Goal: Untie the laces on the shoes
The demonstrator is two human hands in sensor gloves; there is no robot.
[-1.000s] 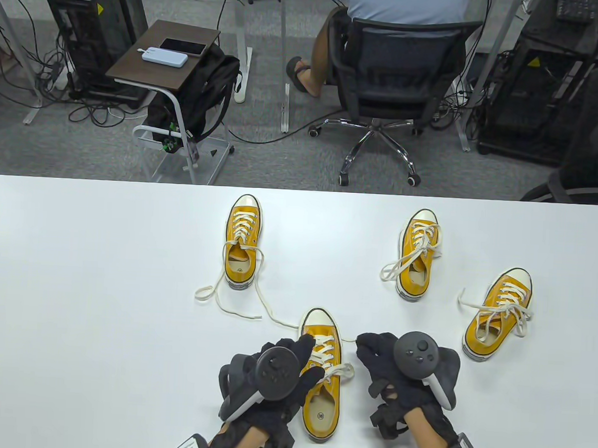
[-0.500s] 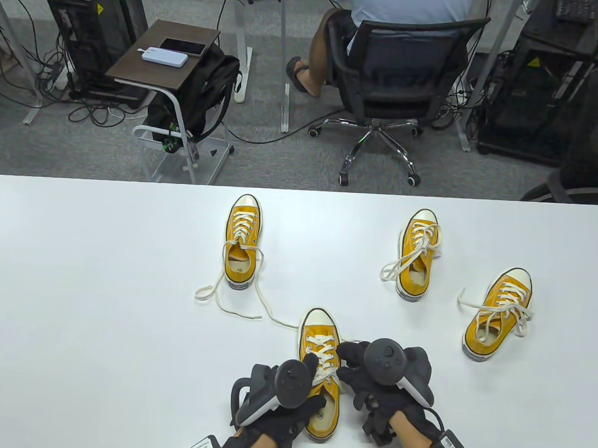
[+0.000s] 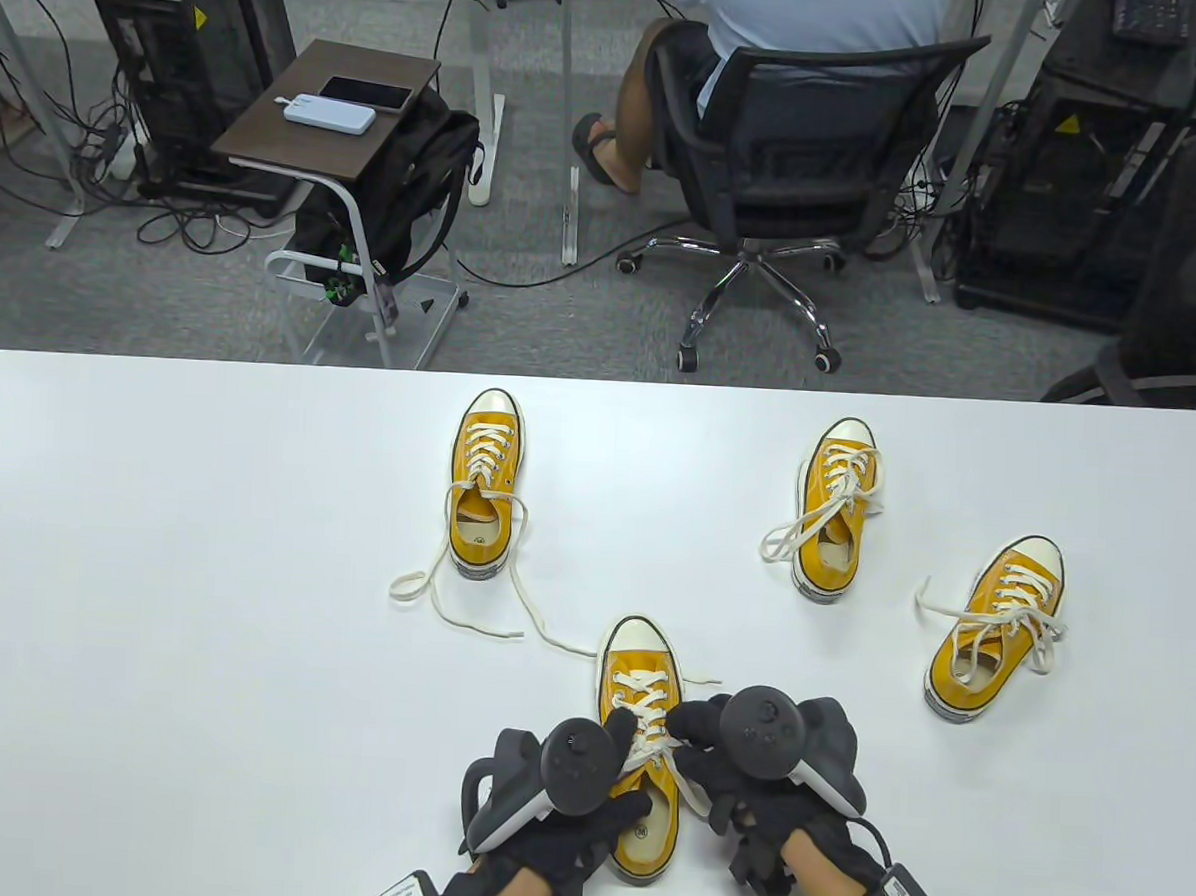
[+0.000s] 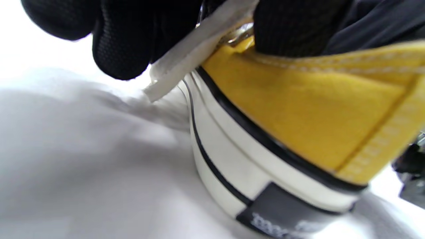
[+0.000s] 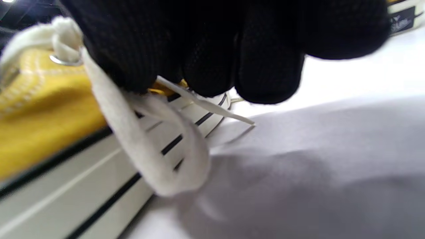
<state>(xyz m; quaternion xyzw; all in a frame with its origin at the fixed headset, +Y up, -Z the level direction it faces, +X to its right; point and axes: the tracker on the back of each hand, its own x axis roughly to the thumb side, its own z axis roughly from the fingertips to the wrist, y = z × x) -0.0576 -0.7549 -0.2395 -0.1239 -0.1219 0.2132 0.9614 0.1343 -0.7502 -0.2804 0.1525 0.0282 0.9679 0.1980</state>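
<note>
A yellow sneaker [image 3: 641, 771] with cream laces [image 3: 645, 706] stands at the table's near middle, toe pointing away. My left hand [image 3: 627, 738] rests on the sneaker's left side at the top eyelets. In the left wrist view its fingers [image 4: 119, 43] pinch a flat lace strip [image 4: 192, 46] above the yellow canvas [image 4: 298, 109]. My right hand [image 3: 689, 725] is on the right side of the laces. In the right wrist view its fingers [image 5: 206, 56] press a lace end, and a lace loop [image 5: 159, 156] hangs down over the sole.
Three more yellow sneakers stand on the white table [image 3: 150, 595]: one at back middle [image 3: 484, 482] with loose laces trailing left, one at back right [image 3: 835, 506], one at far right [image 3: 994, 629]. A seated person's office chair [image 3: 793, 168] is beyond the table.
My right hand has moved left from beside the sneaker onto its laces. My left hand has slid back from the toe to the top eyelets. The sneaker has not moved.
</note>
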